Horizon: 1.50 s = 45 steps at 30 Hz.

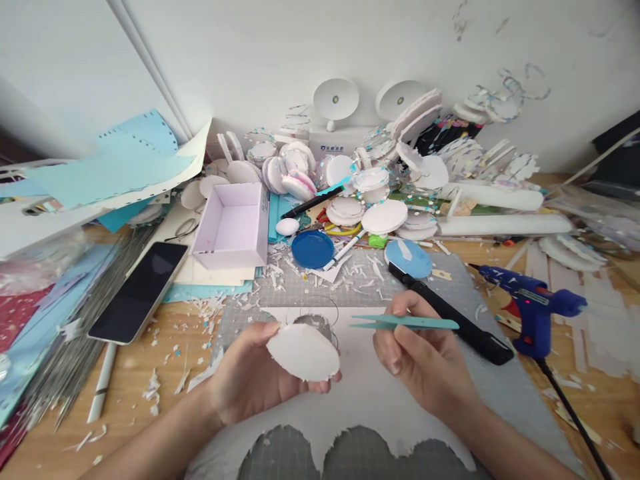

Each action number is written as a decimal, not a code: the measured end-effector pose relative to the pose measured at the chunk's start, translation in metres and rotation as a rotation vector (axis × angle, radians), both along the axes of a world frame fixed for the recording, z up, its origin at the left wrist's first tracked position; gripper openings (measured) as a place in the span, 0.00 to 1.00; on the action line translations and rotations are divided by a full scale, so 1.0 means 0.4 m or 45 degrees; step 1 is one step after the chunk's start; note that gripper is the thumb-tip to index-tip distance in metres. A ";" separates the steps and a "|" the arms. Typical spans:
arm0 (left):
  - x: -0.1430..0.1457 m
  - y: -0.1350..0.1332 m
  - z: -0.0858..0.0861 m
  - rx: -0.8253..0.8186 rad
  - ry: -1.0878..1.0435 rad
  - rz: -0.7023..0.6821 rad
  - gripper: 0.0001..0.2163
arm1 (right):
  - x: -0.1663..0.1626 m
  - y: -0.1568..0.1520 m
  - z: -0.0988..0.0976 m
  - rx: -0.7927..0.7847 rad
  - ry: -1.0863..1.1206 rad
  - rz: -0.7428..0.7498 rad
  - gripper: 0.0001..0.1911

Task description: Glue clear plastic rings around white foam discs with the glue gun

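My left hand point(260, 373) grips a white disc point(304, 352) with a slightly ragged rim, thumb at its upper left edge and fingers beneath. The disc tilts so its flat face shows. To the right, my right hand point(420, 347) pinches light teal tweezers point(425, 323), their tips pointing left toward the disc but apart from it. Just behind the disc lies a roll of thin wire point(325, 327), partly hidden. Under both hands is a white sheet point(370, 393) with scalloped cut-outs along its near edge.
A blue glue gun point(537, 303) stands at right, its cord running forward. Near my right hand lies a black long-handled tool point(465, 320). A lilac box point(257, 230), blue lid point(313, 249) and phone point(140, 293) sit left and behind. Stacked white discs point(385, 217) and paper scraps crowd the back.
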<state>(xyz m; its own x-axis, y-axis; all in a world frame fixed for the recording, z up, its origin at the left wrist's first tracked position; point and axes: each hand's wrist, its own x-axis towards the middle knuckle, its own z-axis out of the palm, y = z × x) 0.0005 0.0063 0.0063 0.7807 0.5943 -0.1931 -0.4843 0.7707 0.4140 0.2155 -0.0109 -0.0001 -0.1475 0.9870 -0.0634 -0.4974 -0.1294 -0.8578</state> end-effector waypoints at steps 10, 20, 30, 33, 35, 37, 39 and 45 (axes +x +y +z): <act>0.000 0.000 -0.005 -0.041 0.016 -0.085 0.28 | 0.003 -0.013 -0.012 0.316 -0.178 -0.120 0.02; -0.005 -0.007 -0.018 -0.023 0.049 -0.116 0.27 | 0.002 -0.018 -0.012 0.252 -0.178 -0.059 0.03; -0.004 -0.005 -0.015 -0.049 0.066 -0.127 0.27 | 0.004 -0.019 -0.010 0.198 -0.153 -0.012 0.03; -0.004 -0.006 -0.017 -0.047 0.068 -0.131 0.27 | 0.001 -0.013 -0.005 0.180 -0.143 0.003 0.04; -0.004 -0.007 -0.018 -0.044 0.058 -0.135 0.26 | -0.003 -0.008 -0.002 0.153 -0.124 0.001 0.06; -0.003 -0.007 -0.017 -0.043 0.041 -0.147 0.26 | -0.006 -0.002 -0.001 0.105 -0.097 0.001 0.08; -0.001 -0.007 -0.016 -0.046 0.024 -0.158 0.25 | -0.008 0.001 -0.002 0.065 -0.059 0.022 0.09; -0.004 -0.007 -0.017 -0.052 0.015 -0.180 0.25 | -0.010 0.001 -0.003 0.027 0.045 0.135 0.07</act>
